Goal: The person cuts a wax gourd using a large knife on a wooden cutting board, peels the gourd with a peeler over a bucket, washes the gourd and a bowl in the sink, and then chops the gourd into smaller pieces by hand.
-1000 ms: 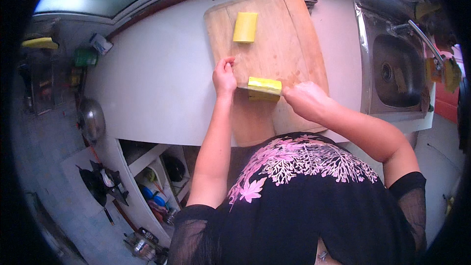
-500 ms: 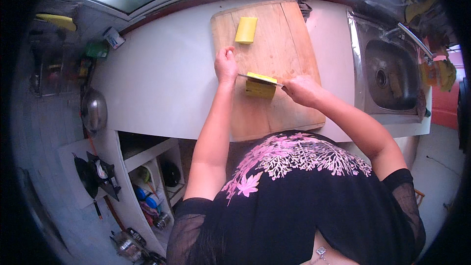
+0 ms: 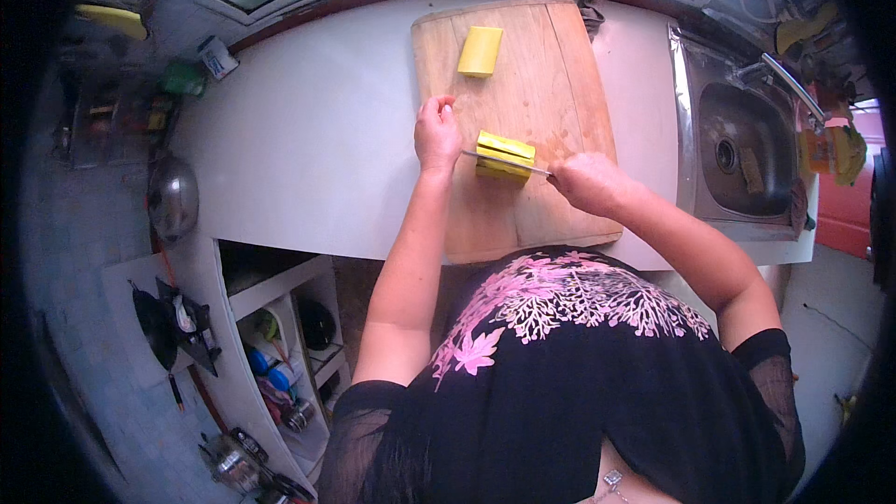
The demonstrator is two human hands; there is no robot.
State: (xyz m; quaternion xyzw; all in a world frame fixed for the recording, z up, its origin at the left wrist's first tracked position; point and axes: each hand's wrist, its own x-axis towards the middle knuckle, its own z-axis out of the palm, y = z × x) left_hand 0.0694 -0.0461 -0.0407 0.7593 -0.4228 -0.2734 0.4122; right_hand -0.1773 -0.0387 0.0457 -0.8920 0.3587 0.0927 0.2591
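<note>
My right hand [image 3: 586, 182] grips the handle of a long knife [image 3: 539, 170], its blade lying across a yellow block [image 3: 506, 144] on the wooden cutting board [image 3: 569, 65]. A dark slit runs along the block. My left hand [image 3: 436, 135] is beside the blade's far end, its heel close to or against it, fingers curled; whether anything is inside them cannot be made out. A second yellow piece [image 3: 479, 51] lies near the back of the board.
A white worktop [image 3: 289, 121] holds the board, with a steel sink [image 3: 747, 187] and tap [image 3: 791, 84] to the right. A dark cloth [image 3: 591, 14] is behind the board. Metal cookware [image 3: 174, 196] stands at left, and open shelves [image 3: 291, 359] are below.
The knife has shifted upward on the yellow block, where a dark slit now shows. My left hand stays at the blade's far end with small shifts. The view has shifted slightly.
</note>
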